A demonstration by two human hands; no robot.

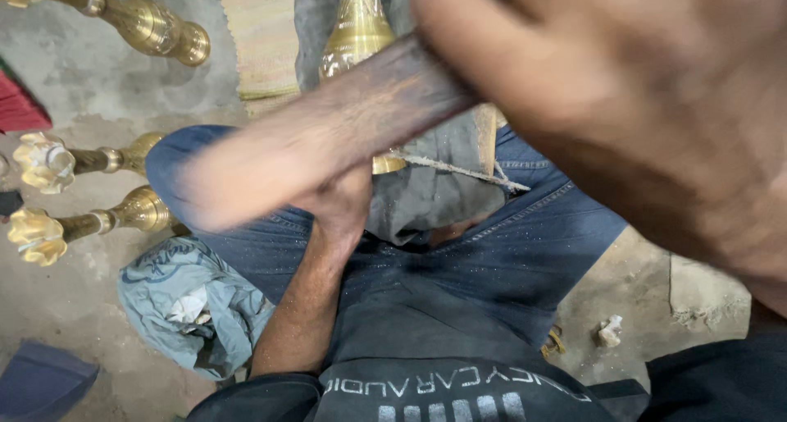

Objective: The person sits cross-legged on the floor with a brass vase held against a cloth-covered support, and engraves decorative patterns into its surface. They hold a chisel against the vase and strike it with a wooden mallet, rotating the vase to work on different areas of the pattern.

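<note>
Right hand, closest to the camera and blurred, is clenched on one end of a flat wooden stick whose long axis runs down-left from that hand across the lap. Under the stick, left hand reaches up to the brass piece on grey cloth; its grip is hidden, cannot tell. Beyond the stick, left, three brass stems lie on the floor; no containers seen.
</note>
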